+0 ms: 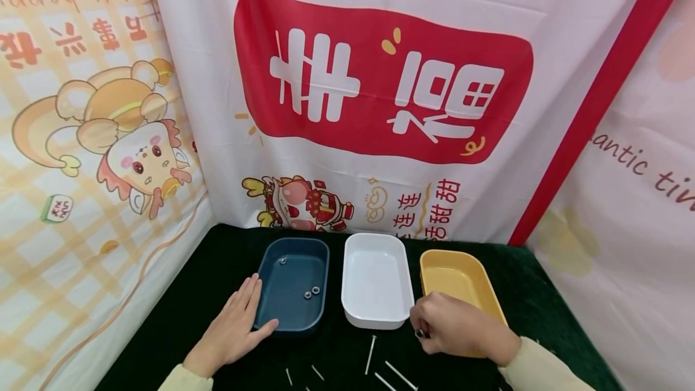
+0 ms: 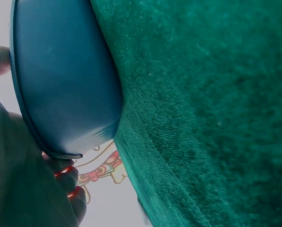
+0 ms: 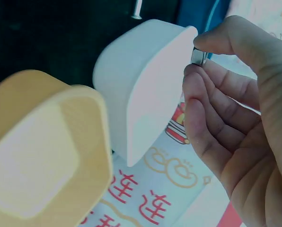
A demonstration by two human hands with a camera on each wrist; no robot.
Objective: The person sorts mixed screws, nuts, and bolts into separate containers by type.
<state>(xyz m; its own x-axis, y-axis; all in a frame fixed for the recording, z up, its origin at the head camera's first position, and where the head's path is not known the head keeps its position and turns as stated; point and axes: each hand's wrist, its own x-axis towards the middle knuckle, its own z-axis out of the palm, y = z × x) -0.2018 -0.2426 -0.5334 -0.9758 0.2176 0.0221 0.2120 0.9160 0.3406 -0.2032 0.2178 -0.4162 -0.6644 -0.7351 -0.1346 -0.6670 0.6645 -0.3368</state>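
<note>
My left hand (image 1: 230, 327) rests against the left side of the blue tray (image 1: 288, 279), fingers straight along the rim and thumb at its front corner. In the left wrist view the tray's outer wall (image 2: 65, 75) shows beside the palm. Three metal nuts lie inside the tray, one nut (image 1: 282, 260) at the back and a pair nearer the right wall. Between thumb and forefinger, my right hand (image 1: 461, 326) pinches a shiny metal nut (image 3: 198, 56). That hand is over the left front part of the yellow tray (image 1: 456, 273), close to the white tray's right front corner.
The white tray (image 1: 376, 276) stands between the blue and yellow ones. In front, a long bolt (image 1: 371, 355) and several other bolts and smaller screws (image 1: 317, 373) lie on the dark green cloth (image 1: 336, 355). Printed curtains (image 1: 380, 198) hang behind and at both sides.
</note>
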